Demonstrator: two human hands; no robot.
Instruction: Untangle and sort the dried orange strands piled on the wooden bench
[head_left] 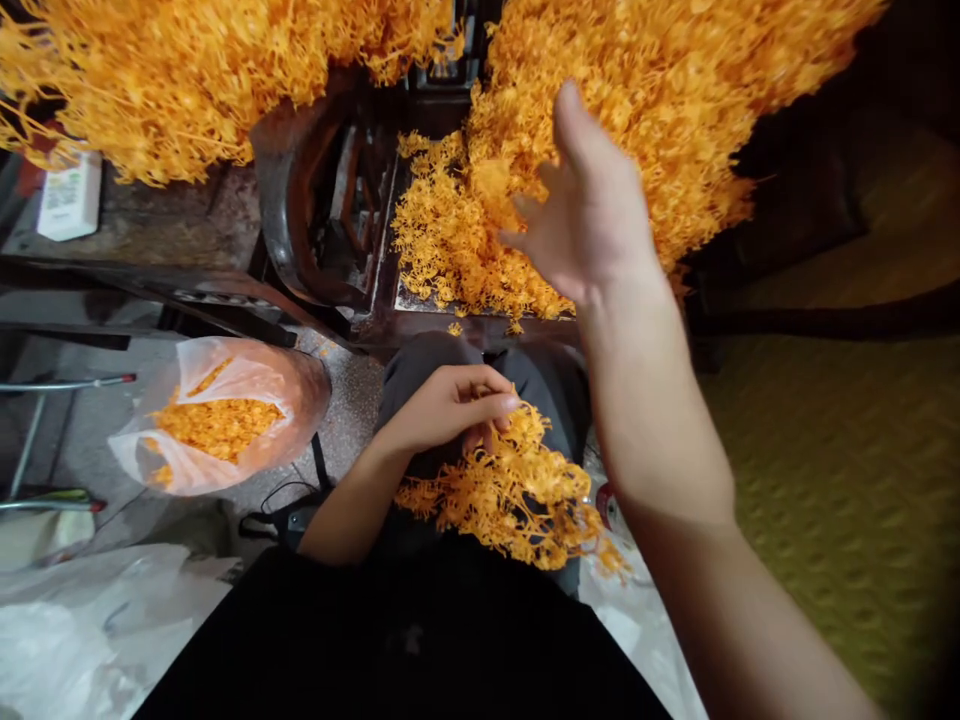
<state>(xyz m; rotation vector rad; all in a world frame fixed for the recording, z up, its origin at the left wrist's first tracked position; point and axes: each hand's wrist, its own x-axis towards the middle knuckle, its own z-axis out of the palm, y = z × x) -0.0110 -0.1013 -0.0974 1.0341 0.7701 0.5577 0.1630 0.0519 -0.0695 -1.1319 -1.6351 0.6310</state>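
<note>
Left hand (448, 405), centre: grip pinching orange clump (495, 485). Right hand (596, 215), upper right: spread (apparently empty) — clump may tear if tangles snag.

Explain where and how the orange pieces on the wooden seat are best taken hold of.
Probably by the loose near edge of the orange pieces, scooped from above on the wearer's side: they thin out there, showing bare seat, whereas the heap behind piles higher and looks tangled.
</note>
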